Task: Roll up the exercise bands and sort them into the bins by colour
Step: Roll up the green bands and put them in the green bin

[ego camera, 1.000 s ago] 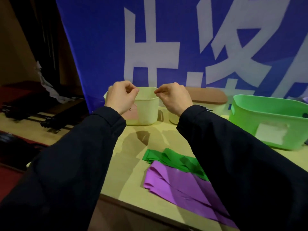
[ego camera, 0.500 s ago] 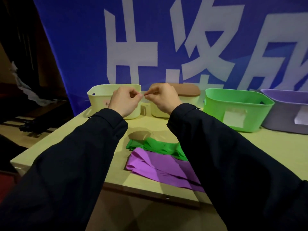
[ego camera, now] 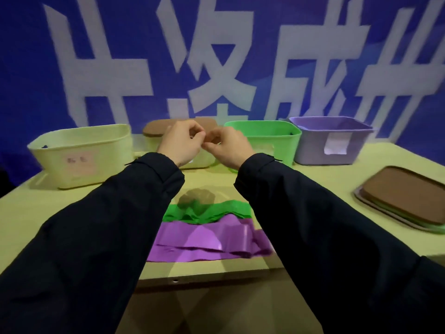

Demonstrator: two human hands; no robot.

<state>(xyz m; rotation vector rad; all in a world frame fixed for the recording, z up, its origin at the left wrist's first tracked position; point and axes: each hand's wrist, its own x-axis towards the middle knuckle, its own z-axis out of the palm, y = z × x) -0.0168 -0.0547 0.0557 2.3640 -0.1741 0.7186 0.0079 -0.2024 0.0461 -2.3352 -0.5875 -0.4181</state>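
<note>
Near the tabletop's front edge lie the green band point(ego camera: 207, 212) and purple band point(ego camera: 207, 239), unrolled. Your left hand point(ego camera: 180, 143) and right hand point(ego camera: 227, 147) pinch fingertips together above; what they pinch, I cannot tell. Loose folds could unroll when binned.

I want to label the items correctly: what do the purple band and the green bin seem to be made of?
Purple band: probably thin rubber or latex sheet, slightly glossy; it lies in soft folds with a light sheen.
Green bin: probably moulded plastic, smooth and matte; it has rounded corners, a thin rim and one even colour.
</note>
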